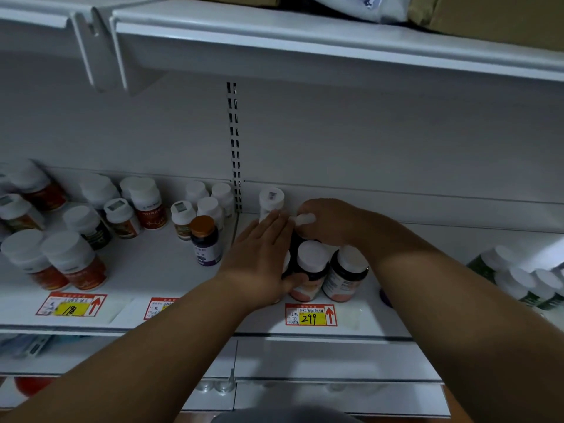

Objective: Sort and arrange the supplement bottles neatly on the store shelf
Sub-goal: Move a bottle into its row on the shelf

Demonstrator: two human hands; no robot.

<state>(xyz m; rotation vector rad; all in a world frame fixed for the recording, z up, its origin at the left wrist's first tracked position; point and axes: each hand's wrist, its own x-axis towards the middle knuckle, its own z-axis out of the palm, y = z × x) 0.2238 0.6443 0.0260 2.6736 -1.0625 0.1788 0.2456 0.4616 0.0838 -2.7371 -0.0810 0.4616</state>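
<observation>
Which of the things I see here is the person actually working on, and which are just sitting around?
Being worked on:
- dark bottles with pink labels, the cluster above the 299 tag
- left hand, flat against that cluster
- right hand, gripping a white cap behind it
- shelf

Just sitting there:
- gold-capped bottle
- red-label bottles
- green bottles
- price tags

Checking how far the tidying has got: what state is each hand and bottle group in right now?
left hand: flat, fingers straight, pressed against the dark bottles
right hand: curled round a white cap
dark bottles: upright, capped, clustered
orange-capped bottle: upright, standing alone
red-labelled bottles: upright, loosely spread
</observation>
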